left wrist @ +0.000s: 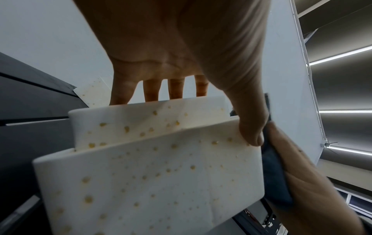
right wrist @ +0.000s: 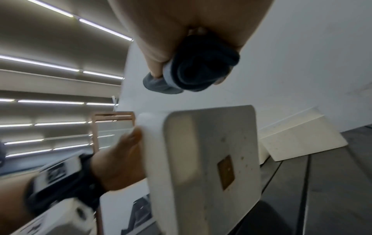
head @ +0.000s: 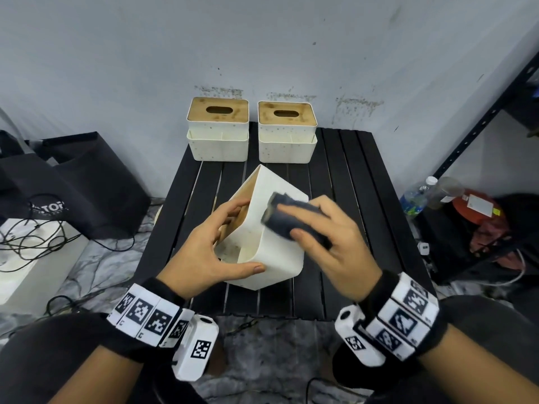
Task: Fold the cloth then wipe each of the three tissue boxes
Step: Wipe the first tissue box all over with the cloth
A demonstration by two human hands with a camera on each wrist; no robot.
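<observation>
On the black slatted table (head: 344, 182), at its near centre, a white tissue box (head: 280, 258) is found tipped onto an edge, its underside turned towards the right. Two further tissue boxes (head: 218, 132) (head: 287, 134), upright with wooden slotted lids, are set side by side at the far edge against the wall, well apart from the tilted one. A black bag (head: 87, 182) and loose cables are noted on the floor to the left; bottles and a shelf frame to the right.

The tilted box is gripped by the left hand (head: 210, 246), thumb hooked on the near rim and fingers laid over the wooden lid side. The dark folded cloth (head: 287, 220) is held in the right hand (head: 329, 243), fingers curled round it, and is pressed against the upturned underside of the box; slight blur is recorded there.

The folding is judged complete and the wiping of the first box in hand. Yellowish specks are seen on the box's sides in the left wrist view. The next move is judged to call for the box being turned so that its unwiped faces meet the cloth, before it is set down and a far box taken up.
</observation>
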